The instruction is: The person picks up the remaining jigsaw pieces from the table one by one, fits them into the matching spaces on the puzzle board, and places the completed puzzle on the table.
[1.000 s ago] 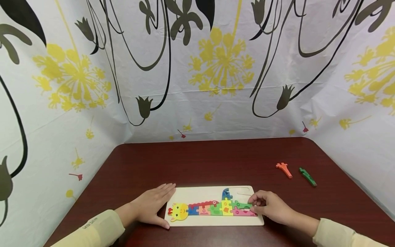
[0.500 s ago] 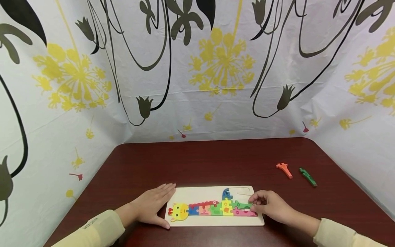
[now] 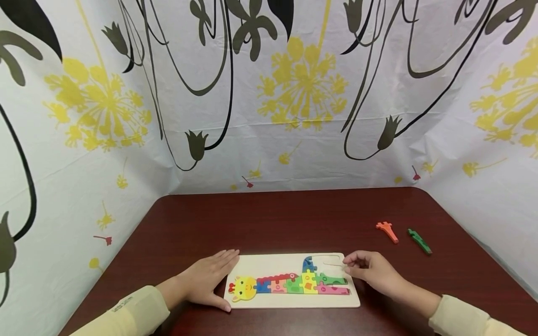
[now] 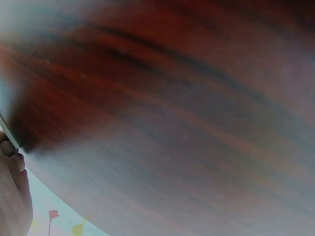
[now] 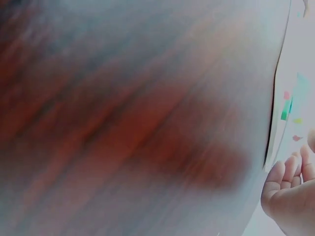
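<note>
A giraffe jigsaw puzzle board, cream-coloured, lies on the table. Its yellow giraffe head is at the left end, with coloured body pieces running right from it. A blue piece, a green leg piece and a pink leg piece sit toward the right. My left hand rests along the board's left edge, fingers straight and thumb spread. Over the right edge hovers my right hand, fingers loosely bent, nothing seen between them. The right wrist view shows the same right hand beside the board's edge.
An orange puzzle piece and a dark green one lie on the dark red-brown table, beyond the board to the right. A white flowered cloth hangs behind and at both sides.
My right hand has come away from the green leg piece and moved slightly up and right. That piece's tip now shows. The left hand stays in place.
</note>
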A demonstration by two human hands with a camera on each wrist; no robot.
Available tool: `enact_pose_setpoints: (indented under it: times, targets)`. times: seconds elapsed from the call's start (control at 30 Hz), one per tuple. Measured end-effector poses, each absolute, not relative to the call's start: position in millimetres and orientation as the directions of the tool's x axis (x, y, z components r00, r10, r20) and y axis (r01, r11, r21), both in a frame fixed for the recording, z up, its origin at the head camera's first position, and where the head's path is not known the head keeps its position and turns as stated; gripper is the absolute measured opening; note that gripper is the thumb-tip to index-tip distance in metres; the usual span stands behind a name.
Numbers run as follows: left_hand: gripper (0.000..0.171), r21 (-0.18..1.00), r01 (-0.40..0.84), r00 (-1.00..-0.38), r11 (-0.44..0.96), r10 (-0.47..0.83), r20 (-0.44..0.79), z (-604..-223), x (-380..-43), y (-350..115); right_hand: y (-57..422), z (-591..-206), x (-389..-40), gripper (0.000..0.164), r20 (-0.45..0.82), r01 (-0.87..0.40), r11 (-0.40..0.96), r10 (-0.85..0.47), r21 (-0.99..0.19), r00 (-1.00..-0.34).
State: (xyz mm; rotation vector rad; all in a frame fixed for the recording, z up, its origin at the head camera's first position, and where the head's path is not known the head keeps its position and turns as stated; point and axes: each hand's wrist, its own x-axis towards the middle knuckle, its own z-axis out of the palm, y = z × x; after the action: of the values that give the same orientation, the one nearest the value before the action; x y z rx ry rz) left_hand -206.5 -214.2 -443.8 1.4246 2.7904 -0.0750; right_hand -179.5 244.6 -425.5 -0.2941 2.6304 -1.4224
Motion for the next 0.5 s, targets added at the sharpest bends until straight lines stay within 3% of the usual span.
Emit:
enact_pose_setpoints:
  times: [0.2,0.5]
  targets:
    - [0.112,-0.031,0.81,-0.586,0.585,0.81,-0.026,-444,-207,-214,247,-420,-183,0.022,-0.009,-0.066,0.561,-0.131,-0.825,-0.991]
    - [0.112,-0.025,0.808,-0.589,0.588,0.808,-0.023,-445,-206,-214,262,-419,-188,0.035,0.09,-0.073,0.573,0.001,-0.816,-0.996]
